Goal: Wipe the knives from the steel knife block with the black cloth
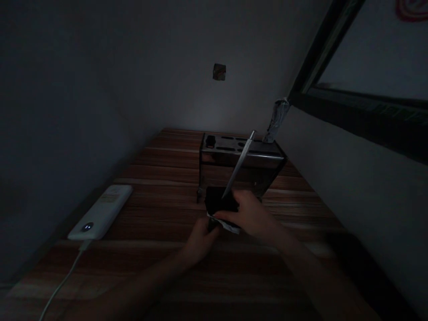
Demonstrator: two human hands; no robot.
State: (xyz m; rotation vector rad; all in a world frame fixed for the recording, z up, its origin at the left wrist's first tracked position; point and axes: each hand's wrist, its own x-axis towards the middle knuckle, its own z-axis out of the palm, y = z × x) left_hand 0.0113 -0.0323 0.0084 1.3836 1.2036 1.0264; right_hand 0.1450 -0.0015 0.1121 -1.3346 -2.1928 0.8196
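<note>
My left hand (200, 238) is closed around a short dark part, like a handle, just below a black piece (216, 199). My right hand (247, 209) pinches this black piece from the right, thumb along its lower edge. A pale, crumpled strip (230, 228) shows under the thumb. From the black piece a long, narrow silvery metal bar (239, 167) slants up to the right. Dim light hides whether the bar and handle are one tool. Behind my hands stands a metal rack (227, 156) with slots in its top, and a dark object (210, 141) sits in one slot.
On the left lies a white power bank (103, 209) with a lit display and a white cable (63, 281). The wood-grain table (167, 214) meets walls behind and at the sides. A wrapped item (277, 118) stands at the rack's right end, beneath a dark frame (354, 118).
</note>
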